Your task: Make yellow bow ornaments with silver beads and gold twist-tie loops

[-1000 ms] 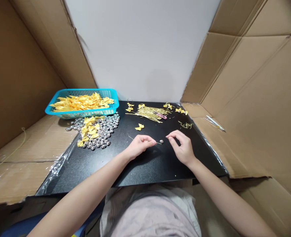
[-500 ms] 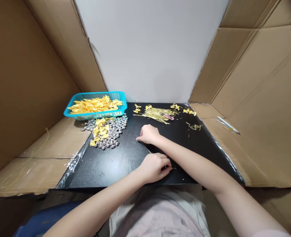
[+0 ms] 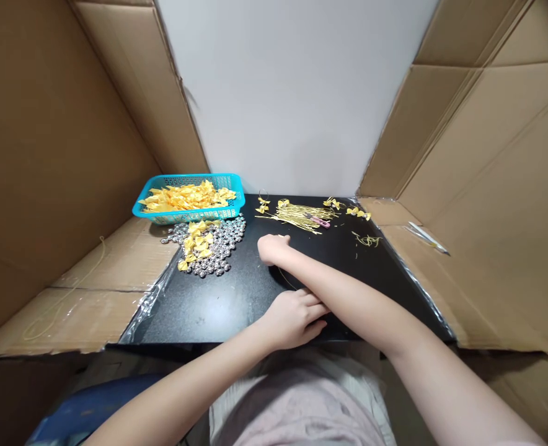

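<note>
My right hand [image 3: 273, 249] is closed over the black tabletop, its thumb pointing away from me. From beneath it a thin yellowish cord [image 3: 287, 279] runs in a slack curve towards my left hand; the grip itself is hidden under the fingers. Nearer to me, my left hand [image 3: 297, 319] has its fingers stretched out and the thumb apart from them. Its fingertips reach to my right forearm, which crosses in front, and the cord's end there cannot be seen.
A blue basket [image 3: 144, 214] of yellow bows stands back left. Before it lie silver beads [image 3: 227, 244] and loose yellow bows [image 3: 199, 238]. Cut cords [image 3: 297, 217], pink-handled snips [image 3: 320, 222], finished bows [image 3: 358, 213] and cord scraps [image 3: 367, 240] lie behind. Tweezers [image 3: 427, 238] rest on the right cardboard.
The cord between my hands has gone from straight to slack. My left thumb has parted from the fingers, and my right hand has turned over into a fist. The view has shifted slightly.
</note>
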Demonstrator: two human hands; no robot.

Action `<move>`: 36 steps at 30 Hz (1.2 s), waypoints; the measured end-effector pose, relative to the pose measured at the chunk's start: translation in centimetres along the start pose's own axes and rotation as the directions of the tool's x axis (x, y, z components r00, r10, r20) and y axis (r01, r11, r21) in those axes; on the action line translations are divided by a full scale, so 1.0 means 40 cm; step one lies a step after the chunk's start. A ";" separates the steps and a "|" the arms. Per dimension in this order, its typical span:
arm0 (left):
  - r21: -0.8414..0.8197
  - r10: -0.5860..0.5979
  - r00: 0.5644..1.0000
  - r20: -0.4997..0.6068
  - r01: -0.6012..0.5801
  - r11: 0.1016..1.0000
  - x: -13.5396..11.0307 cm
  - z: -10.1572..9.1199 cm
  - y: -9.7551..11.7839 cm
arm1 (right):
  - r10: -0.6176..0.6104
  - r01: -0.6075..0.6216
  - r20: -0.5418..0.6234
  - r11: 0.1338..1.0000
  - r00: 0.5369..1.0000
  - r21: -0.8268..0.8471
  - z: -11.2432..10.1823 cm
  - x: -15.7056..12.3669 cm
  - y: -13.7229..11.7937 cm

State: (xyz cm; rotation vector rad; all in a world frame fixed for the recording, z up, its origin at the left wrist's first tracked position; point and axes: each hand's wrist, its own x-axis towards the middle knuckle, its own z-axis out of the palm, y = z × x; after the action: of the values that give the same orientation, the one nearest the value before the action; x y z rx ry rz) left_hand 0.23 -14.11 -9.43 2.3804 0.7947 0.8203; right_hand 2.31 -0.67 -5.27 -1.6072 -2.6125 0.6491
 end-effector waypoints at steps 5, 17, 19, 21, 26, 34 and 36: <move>-0.119 -0.266 0.905 -0.331 0.239 0.964 -0.058 -0.079 -0.018 | -0.005 -0.011 0.119 0.991 0.993 0.132 -0.014 -0.040 0.075; -0.692 -0.655 0.649 -0.388 0.265 0.672 0.074 -0.151 -0.072 | -0.239 0.188 -0.035 0.656 0.970 0.731 -0.093 -0.222 0.187; -0.735 -0.648 0.680 -0.343 0.235 0.636 0.097 -0.141 -0.069 | -0.223 0.175 -0.047 0.599 0.974 0.782 -0.099 -0.236 0.201; -0.775 -0.640 0.712 -0.288 0.219 0.592 0.116 -0.137 -0.071 | -0.211 0.159 -0.050 0.545 0.976 0.823 -0.105 -0.246 0.213; -0.857 -0.623 0.754 -0.210 0.165 0.488 0.161 -0.153 -0.066 | -0.218 0.145 -0.066 0.372 0.974 0.917 -0.116 -0.265 0.220; -0.958 -0.619 0.750 -0.234 -0.069 0.278 0.222 -0.238 0.001 | -0.189 0.096 -0.055 0.213 0.980 0.972 -0.073 -0.343 0.256; -0.961 -0.599 0.758 -0.259 -0.141 0.237 0.226 -0.262 0.015 | -0.164 0.061 -0.023 0.230 0.986 0.971 -0.049 -0.377 0.276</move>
State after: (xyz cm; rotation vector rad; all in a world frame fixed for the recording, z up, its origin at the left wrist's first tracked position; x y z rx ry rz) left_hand -0.73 -5.89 1.68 0.7790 0.5574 1.4106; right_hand 19.32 -8.60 -4.21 -0.8797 -1.4926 1.8508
